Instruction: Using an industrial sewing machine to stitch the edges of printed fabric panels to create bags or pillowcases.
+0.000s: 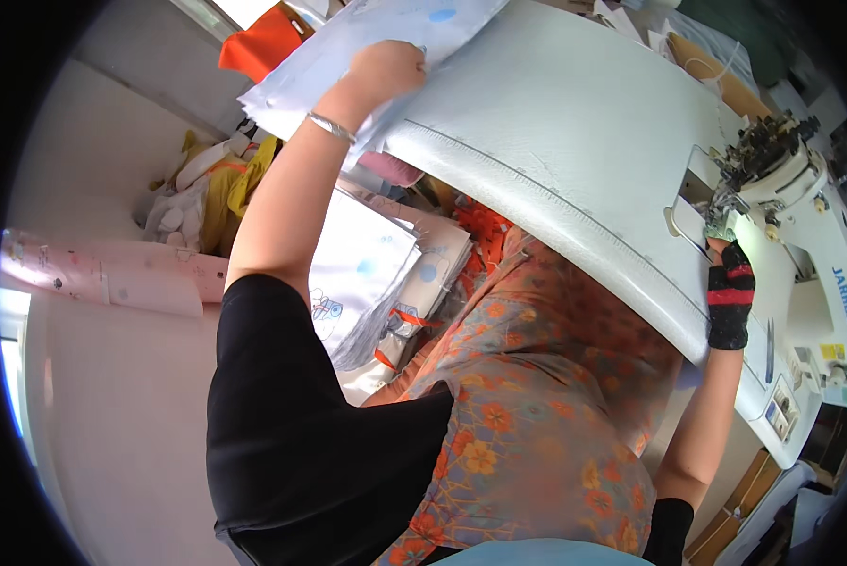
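Note:
At the far left end of the white sewing table [574, 104], my left hand [385, 74] is closed, its curled fingers on a pale printed fabric piece [301, 80]. The fabric lies over the table's edge and partly hangs off it. My right hand [730, 297], in a black fingerless glove with red stripes, rests on the table beside the needle area of a white sewing machine [837, 259]. Its fingertips point at the machine head and are mostly hidden, so what they hold, if anything, does not show.
Below the table's left edge lies a stack of printed fabric pieces [362, 269] with orange strips. Farther left are a yellow bag [223, 198] and a pink printed roll [112, 274]. An orange cloth [263, 42] sits at the top left. Tweezers [771, 351] lie right of my glove.

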The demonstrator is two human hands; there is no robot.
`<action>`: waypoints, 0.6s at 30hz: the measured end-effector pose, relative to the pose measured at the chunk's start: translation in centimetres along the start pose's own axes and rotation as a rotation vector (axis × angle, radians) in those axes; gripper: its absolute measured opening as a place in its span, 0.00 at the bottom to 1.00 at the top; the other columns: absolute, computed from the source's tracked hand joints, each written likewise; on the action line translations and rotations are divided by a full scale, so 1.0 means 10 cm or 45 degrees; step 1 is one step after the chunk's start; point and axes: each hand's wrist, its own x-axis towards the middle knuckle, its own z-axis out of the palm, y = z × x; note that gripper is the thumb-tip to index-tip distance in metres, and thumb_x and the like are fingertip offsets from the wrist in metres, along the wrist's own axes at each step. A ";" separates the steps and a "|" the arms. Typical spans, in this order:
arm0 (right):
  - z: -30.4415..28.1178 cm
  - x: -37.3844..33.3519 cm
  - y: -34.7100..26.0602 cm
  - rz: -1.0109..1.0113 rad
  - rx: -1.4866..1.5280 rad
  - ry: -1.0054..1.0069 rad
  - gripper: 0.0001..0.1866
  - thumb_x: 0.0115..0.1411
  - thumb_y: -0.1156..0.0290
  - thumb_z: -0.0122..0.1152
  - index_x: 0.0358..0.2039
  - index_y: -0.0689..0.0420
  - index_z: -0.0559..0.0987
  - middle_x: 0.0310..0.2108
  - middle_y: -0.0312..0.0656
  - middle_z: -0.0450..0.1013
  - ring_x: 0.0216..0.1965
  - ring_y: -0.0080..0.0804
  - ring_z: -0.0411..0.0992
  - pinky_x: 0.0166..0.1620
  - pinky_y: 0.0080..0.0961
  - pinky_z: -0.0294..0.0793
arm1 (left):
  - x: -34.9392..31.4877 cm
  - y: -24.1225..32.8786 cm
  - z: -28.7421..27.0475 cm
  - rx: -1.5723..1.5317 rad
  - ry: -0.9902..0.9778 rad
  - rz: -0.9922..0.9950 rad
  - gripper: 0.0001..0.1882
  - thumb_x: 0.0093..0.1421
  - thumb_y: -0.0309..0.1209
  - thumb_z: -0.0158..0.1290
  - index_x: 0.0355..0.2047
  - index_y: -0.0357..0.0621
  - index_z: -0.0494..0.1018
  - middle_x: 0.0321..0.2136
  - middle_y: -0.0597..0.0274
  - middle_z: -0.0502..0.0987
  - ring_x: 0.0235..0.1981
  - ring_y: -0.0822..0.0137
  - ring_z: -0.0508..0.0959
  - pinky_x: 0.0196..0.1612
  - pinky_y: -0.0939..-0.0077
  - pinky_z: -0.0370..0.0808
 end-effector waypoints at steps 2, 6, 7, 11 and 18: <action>-0.02 0.02 -0.06 -0.015 0.048 0.029 0.16 0.54 0.84 0.53 0.40 0.55 0.81 0.39 0.49 0.78 0.44 0.47 0.76 0.51 0.36 0.73 | -0.08 0.35 -0.03 -0.070 -0.006 0.163 0.12 0.53 0.32 0.50 0.34 0.41 0.78 0.30 0.48 0.80 0.34 0.48 0.78 0.41 0.57 0.74; -0.05 0.07 -0.31 -0.060 -0.002 0.097 0.14 0.55 0.82 0.53 0.40 0.56 0.81 0.40 0.48 0.78 0.44 0.47 0.75 0.50 0.35 0.73 | -0.43 1.27 0.06 -0.404 -0.184 0.617 0.17 0.52 0.29 0.48 0.42 0.38 0.75 0.29 0.41 0.78 0.34 0.43 0.78 0.42 0.53 0.74; -0.04 0.08 -0.40 -0.076 0.134 0.083 0.14 0.56 0.81 0.54 0.41 0.57 0.81 0.42 0.48 0.77 0.45 0.47 0.75 0.50 0.35 0.73 | -0.56 1.49 0.08 -0.513 -0.263 0.713 0.20 0.53 0.29 0.49 0.47 0.37 0.74 0.31 0.40 0.78 0.36 0.42 0.77 0.43 0.53 0.73; -0.03 -0.04 -0.75 -0.171 0.273 -0.040 0.14 0.55 0.76 0.58 0.44 0.58 0.80 0.51 0.48 0.73 0.51 0.48 0.71 0.55 0.38 0.71 | -1.15 2.23 0.11 -0.920 -0.527 0.899 0.18 0.55 0.28 0.50 0.47 0.38 0.73 0.31 0.42 0.77 0.36 0.43 0.77 0.42 0.55 0.73; 0.03 -0.28 -0.98 -0.181 0.105 -0.148 0.18 0.53 0.73 0.62 0.46 0.56 0.78 0.54 0.49 0.71 0.55 0.52 0.69 0.57 0.43 0.69 | -0.67 2.70 0.40 -0.937 -0.236 1.101 0.08 0.58 0.32 0.53 0.35 0.43 0.78 0.33 0.48 0.78 0.35 0.48 0.78 0.38 0.55 0.74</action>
